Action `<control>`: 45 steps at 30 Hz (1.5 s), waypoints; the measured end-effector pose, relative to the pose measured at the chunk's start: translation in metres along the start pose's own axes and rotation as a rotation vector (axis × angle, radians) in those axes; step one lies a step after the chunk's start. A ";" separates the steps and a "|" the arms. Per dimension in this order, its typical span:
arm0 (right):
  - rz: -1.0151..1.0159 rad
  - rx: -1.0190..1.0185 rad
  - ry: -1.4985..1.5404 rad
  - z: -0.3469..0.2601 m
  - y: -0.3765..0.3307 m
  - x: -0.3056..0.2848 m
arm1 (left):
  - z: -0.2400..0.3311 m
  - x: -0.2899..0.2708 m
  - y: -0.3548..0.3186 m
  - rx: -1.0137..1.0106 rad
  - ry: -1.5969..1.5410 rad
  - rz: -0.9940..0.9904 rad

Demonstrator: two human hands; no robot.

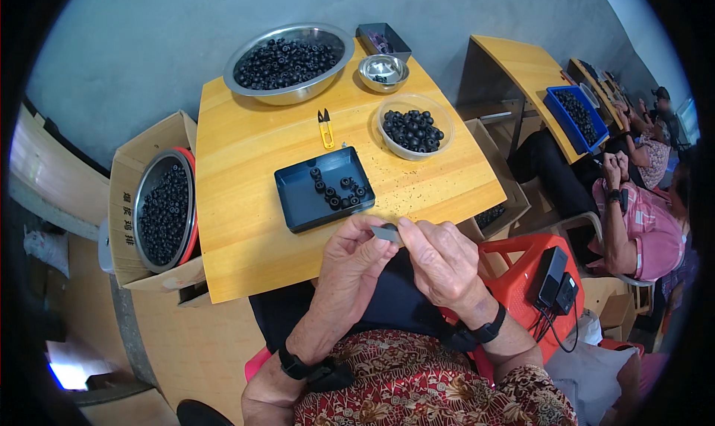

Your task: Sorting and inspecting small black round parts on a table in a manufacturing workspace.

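My left hand [350, 262] and my right hand [445, 266] meet just off the near edge of the table, fingertips pinched close together. Between them is a small black part [387, 226], mostly covered by the left fingers. A thin grey flat piece, like a small blade [386, 234], lies against it, its end at the right thumb and fingertips. Just beyond my hands sits a dark rectangular tray [293, 209] with several round black parts [334, 202] in it. Yellow-handled thread snips [326, 131] lie on the table behind the tray.
A large metal bowl [339, 62] and a clear plastic tub [389, 142] hold more black parts on the wooden table [246, 225]. Behind are a small metal bowl [383, 85] and a grey box [402, 48]. A carton [126, 225] stands left, a red stool [532, 262] right, with people seated beyond.
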State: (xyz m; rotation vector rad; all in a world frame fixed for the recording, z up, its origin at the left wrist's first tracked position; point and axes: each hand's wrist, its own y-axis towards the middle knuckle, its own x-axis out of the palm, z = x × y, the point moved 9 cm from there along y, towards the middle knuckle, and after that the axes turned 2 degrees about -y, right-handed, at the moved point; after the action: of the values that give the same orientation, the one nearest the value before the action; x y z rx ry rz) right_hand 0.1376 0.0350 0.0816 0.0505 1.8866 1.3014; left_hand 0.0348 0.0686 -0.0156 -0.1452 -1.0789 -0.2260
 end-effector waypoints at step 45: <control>0.020 0.162 0.279 0.018 0.010 0.004 | 0.000 0.003 0.006 -0.059 0.007 -0.014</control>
State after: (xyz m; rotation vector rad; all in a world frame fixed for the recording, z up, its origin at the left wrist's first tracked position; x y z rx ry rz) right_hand 0.1425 0.0555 0.0848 -0.0301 2.2319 1.2163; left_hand 0.0375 0.0736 -0.0130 -0.1896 -1.0673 -0.2711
